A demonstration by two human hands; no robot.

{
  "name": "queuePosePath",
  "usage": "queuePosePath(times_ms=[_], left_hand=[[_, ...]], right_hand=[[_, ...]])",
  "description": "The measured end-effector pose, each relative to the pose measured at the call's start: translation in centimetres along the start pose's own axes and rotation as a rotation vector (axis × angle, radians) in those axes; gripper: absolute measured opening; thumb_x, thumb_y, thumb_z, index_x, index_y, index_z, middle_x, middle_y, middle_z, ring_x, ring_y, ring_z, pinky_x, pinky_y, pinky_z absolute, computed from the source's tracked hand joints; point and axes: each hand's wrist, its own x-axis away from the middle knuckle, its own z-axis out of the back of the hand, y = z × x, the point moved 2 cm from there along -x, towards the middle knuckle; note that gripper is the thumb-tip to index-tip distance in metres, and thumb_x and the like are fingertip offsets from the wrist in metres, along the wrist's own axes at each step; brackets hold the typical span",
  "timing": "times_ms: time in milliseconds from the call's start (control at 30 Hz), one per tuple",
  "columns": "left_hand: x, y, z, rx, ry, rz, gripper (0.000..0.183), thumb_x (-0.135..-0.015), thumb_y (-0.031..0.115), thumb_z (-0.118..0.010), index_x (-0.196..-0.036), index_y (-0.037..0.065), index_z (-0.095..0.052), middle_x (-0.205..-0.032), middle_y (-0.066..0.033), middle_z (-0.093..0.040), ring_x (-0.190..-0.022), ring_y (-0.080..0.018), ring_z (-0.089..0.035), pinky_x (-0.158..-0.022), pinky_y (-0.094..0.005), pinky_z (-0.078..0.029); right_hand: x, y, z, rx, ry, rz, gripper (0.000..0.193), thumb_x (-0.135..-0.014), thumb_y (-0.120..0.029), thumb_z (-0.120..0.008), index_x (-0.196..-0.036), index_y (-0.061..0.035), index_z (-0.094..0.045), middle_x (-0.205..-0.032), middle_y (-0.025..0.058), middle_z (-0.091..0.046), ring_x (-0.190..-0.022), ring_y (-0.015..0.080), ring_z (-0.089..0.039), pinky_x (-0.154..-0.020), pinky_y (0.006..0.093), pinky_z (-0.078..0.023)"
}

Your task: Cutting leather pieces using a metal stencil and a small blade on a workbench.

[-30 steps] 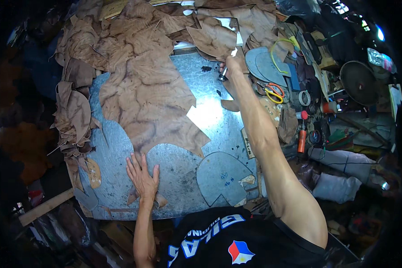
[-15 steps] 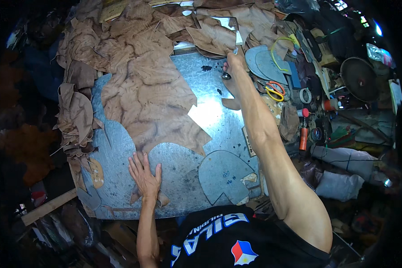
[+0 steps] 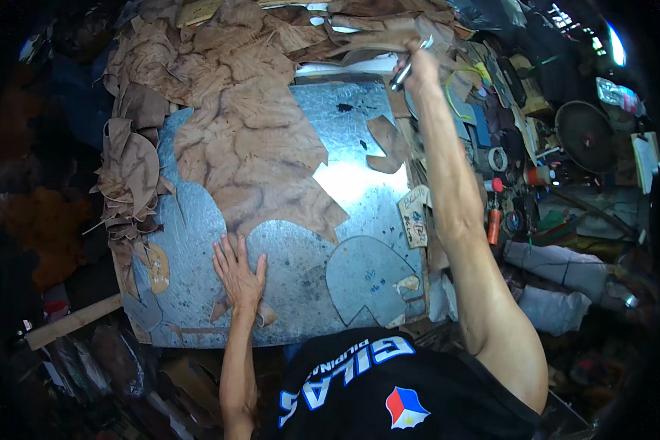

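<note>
My left hand lies flat with fingers spread on the grey metal sheet, its fingertips at the near edge of a large brown leather hide. A small leather scrap sits beside that wrist. My right hand, arm stretched far out, is closed around a short shiny metal tool with a bright flat tip; its exact kind is unclear. Next to this fist is a blurred leather piece at the sheet's far edge; whether the fingers also grip it I cannot tell.
A rounded grey template with a notch lies near right. A curved leather offcut and a marked light template are along the right edge. Beyond stand a tape roll and an orange tube. Leather pieces pile up at left.
My right hand has moved farther away and slightly right with the metal tool, uncovering the curved offcut. The leather at the far edge has shifted. My left hand stays in place.
</note>
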Motion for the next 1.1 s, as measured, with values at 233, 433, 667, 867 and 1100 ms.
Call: queuePosePath(times_ms=[233, 433, 667, 867, 1100], left_hand=[[-0.2, -0.3, -0.5, -0.015, 0.051, -0.04, 0.066, -0.092, 0.041, -0.063, -0.147, 0.009, -0.044, -0.158, -0.0235, -0.028, -0.146, -0.0457, -0.021, -0.118, -0.056, -0.019], [-0.1, -0.4, -0.7, -0.029, 0.063, -0.051, 0.066, -0.096, 0.042, -0.059, -0.15, 0.009, -0.041, -0.158, -0.0238, -0.028, -0.146, -0.045, -0.021, -0.117, -0.0559, -0.018], [0.3, -0.6, -0.8, -0.041, 0.063, -0.068, 0.065, -0.096, 0.043, -0.058, -0.149, 0.008, -0.042, -0.158, -0.0241, -0.028, -0.146, -0.0463, -0.021, -0.117, -0.0566, -0.018], [0.1, -2.5, -0.8, 0.082, 0.135, -0.122, 0.057, -0.093, 0.035, -0.064, -0.14, 0.005, -0.052, -0.149, -0.025, -0.042, -0.14, -0.0471, -0.033, -0.115, -0.0569, -0.024], [-2.2, -4.6, 1.3, 0.774, 0.047, 0.218, 0.049, -0.092, 0.027, -0.064, -0.132, 0.0, -0.058, -0.121, -0.0221, -0.067, -0.108, -0.0342, -0.066, -0.094, -0.0389, -0.05]], right_hand=[[1.8, -6.0, 1.9, -0.091, -0.121, 0.014, 0.015, -0.089, -0.012, -0.069, -0.092, -0.004, -0.056, -0.066, 0.0066, -0.052, -0.05, 0.0162, -0.049, -0.046, 0.0365, -0.045], [12.5, -0.3, 5.7, -0.156, -0.041, -0.091, 0.016, -0.09, -0.017, -0.067, -0.086, -0.0084, -0.054, -0.055, 0.0049, -0.047, -0.045, 0.0198, -0.048, -0.045, 0.0409, -0.045], [19.8, 15.5, 12.3, -0.118, 0.226, -0.45, 0.013, -0.091, -0.01, -0.06, -0.097, -0.0094, -0.048, -0.065, 0.0085, -0.051, -0.045, 0.0202, -0.048, -0.042, 0.0399, -0.044], [22.9, 13.3, 14.5, 0.201, 0.023, -0.319, 0.036, -0.089, -0.025, -0.069, -0.114, -0.0001, -0.062, -0.09, 0.0128, -0.067, -0.057, 0.0139, -0.052, -0.048, 0.0349, -0.047], [38.9, 7.5, 18.0, 1.596, -0.37, 0.194, 0.067, -0.086, -0.042, -0.072, -0.132, 0.0035, -0.053, -0.131, 0.027, -0.057, -0.115, 0.0477, -0.058, -0.091, 0.0503, -0.05]])
